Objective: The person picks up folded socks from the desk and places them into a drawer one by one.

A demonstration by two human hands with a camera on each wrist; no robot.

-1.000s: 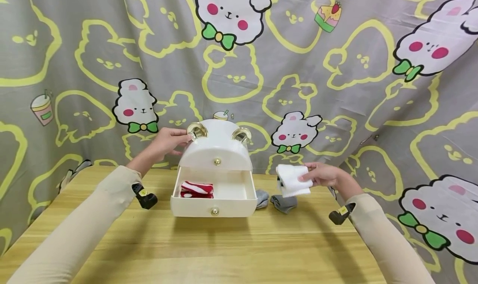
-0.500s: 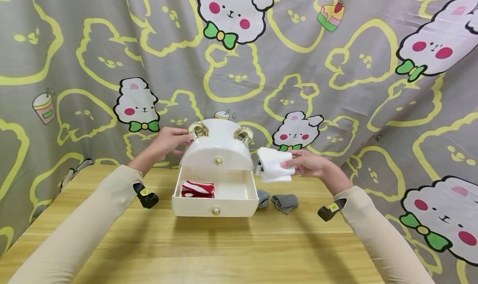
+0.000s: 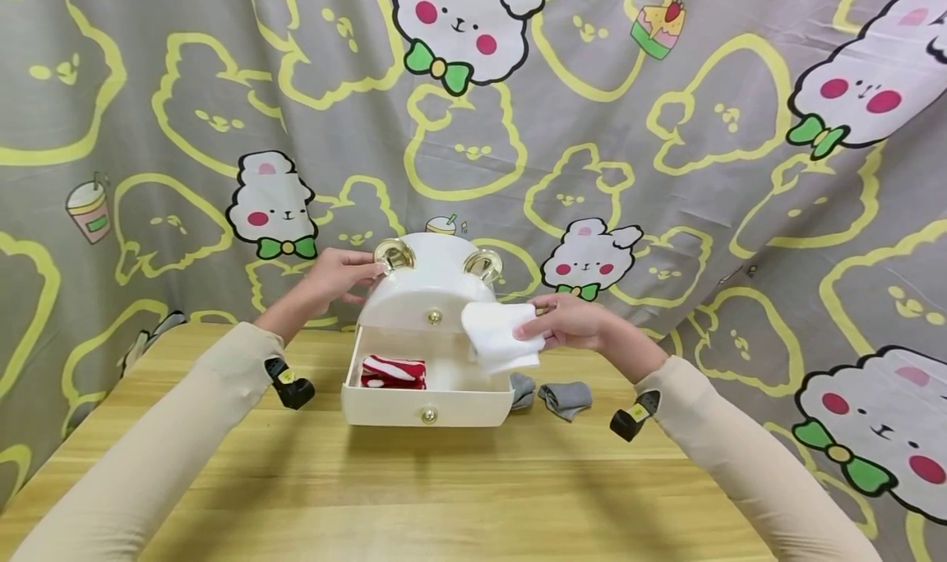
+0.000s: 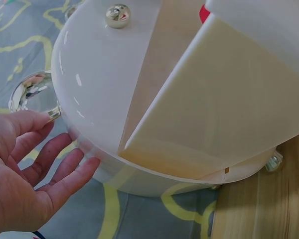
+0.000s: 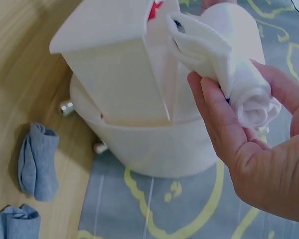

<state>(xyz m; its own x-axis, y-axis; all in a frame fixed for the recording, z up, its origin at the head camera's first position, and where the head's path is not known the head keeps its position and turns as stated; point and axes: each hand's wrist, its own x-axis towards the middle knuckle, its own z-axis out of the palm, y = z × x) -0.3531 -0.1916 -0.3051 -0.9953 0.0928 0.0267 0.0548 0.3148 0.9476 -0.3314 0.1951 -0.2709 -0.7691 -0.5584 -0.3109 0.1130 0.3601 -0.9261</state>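
Note:
A white drawer box (image 3: 436,258) with gold ears stands on the table, its lower drawer (image 3: 385,408) pulled out. Folded red and white striped socks (image 3: 394,373) lie in the left part of that drawer. My left hand (image 3: 336,278) touches the gold ear (image 4: 34,94) on the box's left, its other fingers loosely extended beside the curved side. Between thumb and fingers, my right hand (image 3: 573,322) holds a folded white sock bundle (image 3: 499,332) above the drawer's right part. The right wrist view shows the bundle's rolled end and a dark mark inside its fold.
Two folded grey sock bundles, a nearer-to-box one (image 3: 522,391) and another (image 3: 566,399), lie on the wooden table (image 3: 444,496) right of the drawer. Behind the table hangs a grey cartoon-print curtain (image 3: 473,168). A gold knob (image 3: 429,415) projects from the drawer front.
My right hand has carried the white sock bundle leftward, from above the grey socks to over the drawer's right part. My left hand stays at the ear.

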